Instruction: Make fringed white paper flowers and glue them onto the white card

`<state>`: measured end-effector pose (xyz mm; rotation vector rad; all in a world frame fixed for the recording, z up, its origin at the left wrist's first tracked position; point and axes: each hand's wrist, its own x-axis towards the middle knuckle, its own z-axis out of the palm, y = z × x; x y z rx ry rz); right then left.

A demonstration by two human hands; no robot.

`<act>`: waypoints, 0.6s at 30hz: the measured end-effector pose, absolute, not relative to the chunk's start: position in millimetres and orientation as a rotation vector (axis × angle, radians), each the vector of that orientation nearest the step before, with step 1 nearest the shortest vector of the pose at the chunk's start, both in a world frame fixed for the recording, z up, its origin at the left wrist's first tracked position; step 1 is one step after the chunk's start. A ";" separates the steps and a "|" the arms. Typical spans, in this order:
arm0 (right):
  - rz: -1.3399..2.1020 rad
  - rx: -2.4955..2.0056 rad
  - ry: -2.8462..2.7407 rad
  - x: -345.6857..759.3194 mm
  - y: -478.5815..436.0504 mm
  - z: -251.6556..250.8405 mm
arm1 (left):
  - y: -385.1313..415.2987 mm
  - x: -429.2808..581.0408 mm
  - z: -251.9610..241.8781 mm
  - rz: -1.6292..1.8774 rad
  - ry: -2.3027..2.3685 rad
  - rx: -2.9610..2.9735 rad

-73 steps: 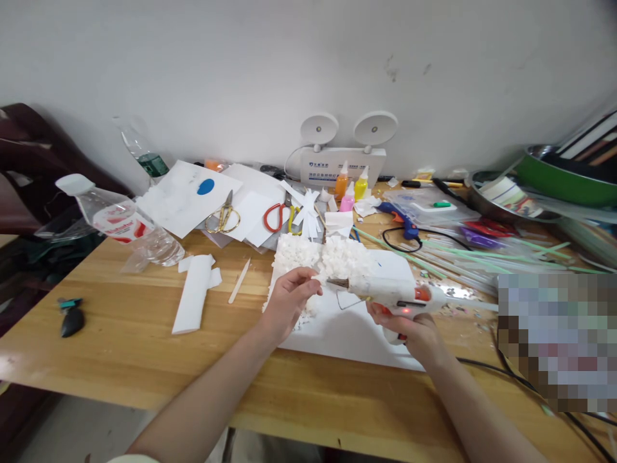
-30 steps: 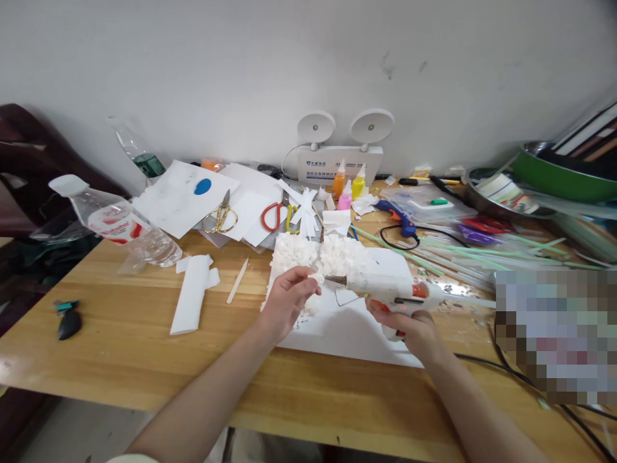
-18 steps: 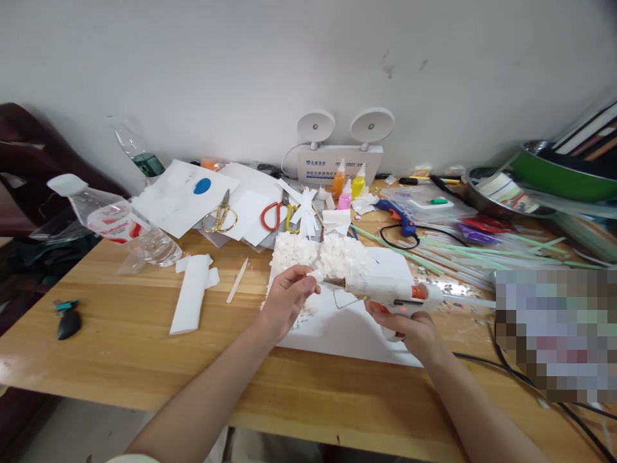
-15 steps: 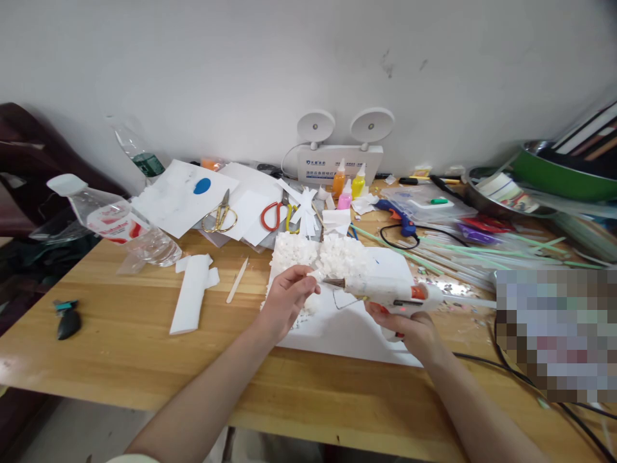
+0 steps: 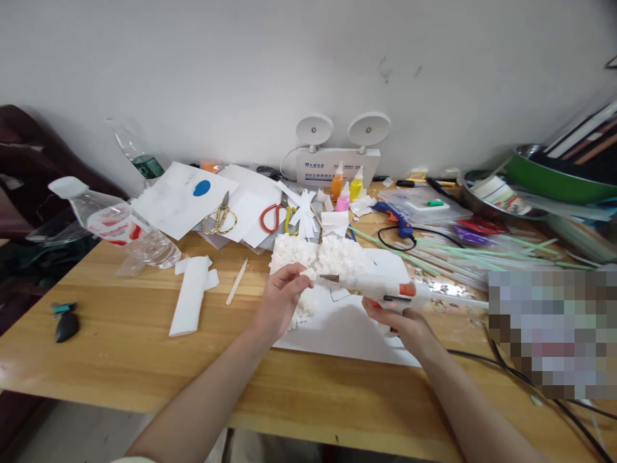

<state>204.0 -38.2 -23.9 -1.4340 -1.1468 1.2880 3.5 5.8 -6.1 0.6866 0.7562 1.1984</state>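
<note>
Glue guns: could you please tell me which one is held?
The white glue gun, gripped by the right hand; the blue glue gun lies unheld farther back.

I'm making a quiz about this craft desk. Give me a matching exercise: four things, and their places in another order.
Things:
1. glue gun
2. water bottle
3. gold scissors
4. white scrap

Places:
a. lying at the left end of the table
b. pinched in the left hand
c. held in the right hand
d. on white paper

Pairs: 1-c, 2-a, 3-d, 4-b

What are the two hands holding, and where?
The right hand holds a white glue gun by its handle; the left hand pinches a small white foam bit between fingertips.
</note>
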 end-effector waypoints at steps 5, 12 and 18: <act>1.005 -1.431 -1.160 207.9 -24.0 -23.0 | 11.1 -2.8 -9.3 1.369 0.794 0.819; 0.586 -1.916 -1.065 240.4 27.6 -31.8 | 13.2 -6.9 -5.6 1.403 0.814 0.917; 0.290 -2.191 -1.360 242.9 71.1 -39.8 | 16.4 -12.4 -5.5 1.427 0.829 0.975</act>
